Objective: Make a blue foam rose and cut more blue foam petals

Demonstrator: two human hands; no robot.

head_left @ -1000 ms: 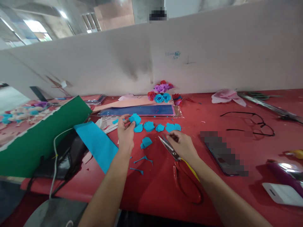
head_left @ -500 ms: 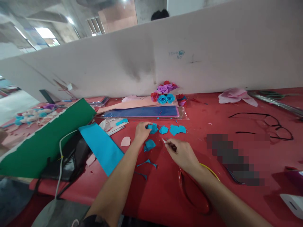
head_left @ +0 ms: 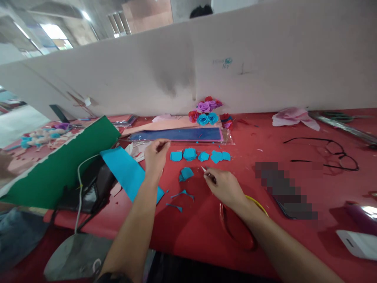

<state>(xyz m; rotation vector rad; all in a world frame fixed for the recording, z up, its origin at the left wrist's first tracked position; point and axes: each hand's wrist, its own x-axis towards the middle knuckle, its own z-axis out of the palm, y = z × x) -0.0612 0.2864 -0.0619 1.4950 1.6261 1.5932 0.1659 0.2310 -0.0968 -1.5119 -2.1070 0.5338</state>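
Several blue paper petals lie in a row on the red table, among them a squarish petal (head_left: 176,156) at the left end and a small stack (head_left: 189,154) beside it. My left hand (head_left: 156,155) is raised just left of the row, fingers pinched; what they hold, if anything, is too small to tell. My right hand (head_left: 222,184) is closed on a small white pointed thing (head_left: 204,169), below the row. Between the hands sits a curled blue petal piece (head_left: 186,173), with thin blue offcuts (head_left: 182,193) nearer the front.
A blue paper strip (head_left: 129,171), a green sheet (head_left: 64,165) and a black bag (head_left: 85,188) are at left. Paper roses (head_left: 207,112) stand by the partition (head_left: 132,74). Red-handled scissors (head_left: 235,232) lie under my right forearm; glasses (head_left: 343,155) and a blurred dark object (head_left: 285,192) are at right.
My left hand has moved left, away from the petal stack. The squarish petal now shows at the left end of the row. My right hand stays nearly in place.
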